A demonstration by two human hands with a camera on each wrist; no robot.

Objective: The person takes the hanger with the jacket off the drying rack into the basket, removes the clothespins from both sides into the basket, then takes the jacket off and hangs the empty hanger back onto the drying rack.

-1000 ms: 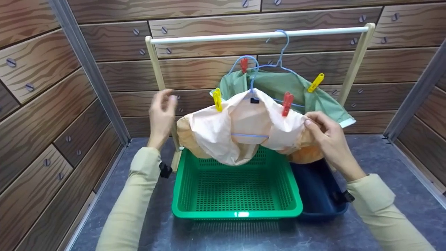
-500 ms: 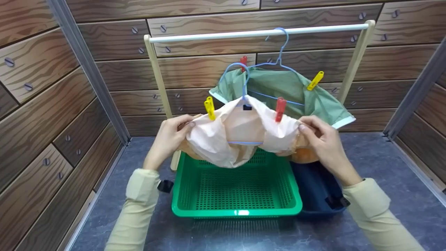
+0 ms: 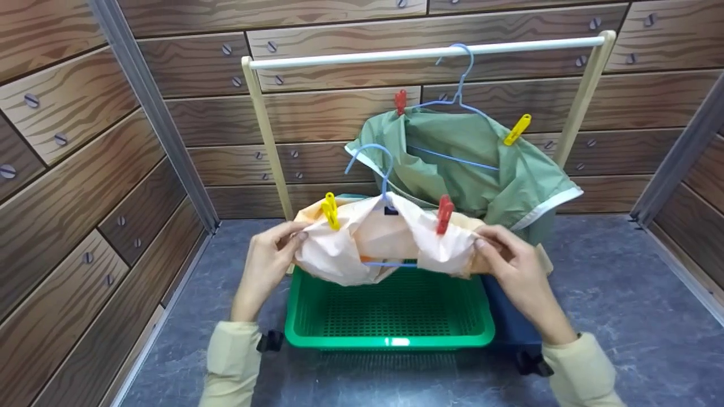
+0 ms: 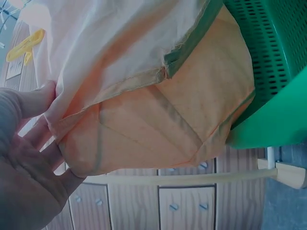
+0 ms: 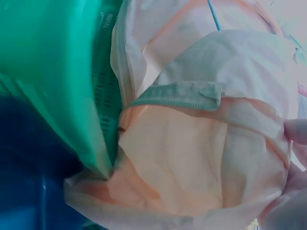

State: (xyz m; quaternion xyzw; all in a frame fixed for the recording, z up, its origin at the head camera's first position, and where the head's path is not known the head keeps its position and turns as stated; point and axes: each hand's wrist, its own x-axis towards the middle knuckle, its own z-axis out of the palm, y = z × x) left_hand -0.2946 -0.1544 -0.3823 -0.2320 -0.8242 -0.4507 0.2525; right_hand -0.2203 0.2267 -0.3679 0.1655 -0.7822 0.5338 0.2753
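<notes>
A pale peach shirt (image 3: 334, 257) is spread on a blue hanger (image 3: 389, 164), whose hook is off the rail. My left hand (image 3: 270, 265) pinches the shirt's edge on the left between thumb and fingers. On the other side, my right hand (image 3: 517, 271) grips the opposite edge. A yellow clothespin (image 3: 330, 212) and a red clothespin (image 3: 444, 215) sit on the shirt's shoulders, with a dark label at the neck between them. In the left wrist view, the peach fabric (image 4: 144, 129) hangs below the fingers. The right wrist view shows a folded hem (image 5: 182, 95).
A green basket (image 3: 390, 341) stands below the shirt, beside a dark blue bin (image 3: 512, 325). Behind, a green garment (image 3: 486, 192) with its own clothespins hangs by a blue hanger from the rack's white rail (image 3: 362, 56). Wood-patterned walls enclose the table.
My left hand, earlier raised off the fabric, now holds the shirt's left edge. The shirt and its hanger have come down and slightly left, away from the green garment.
</notes>
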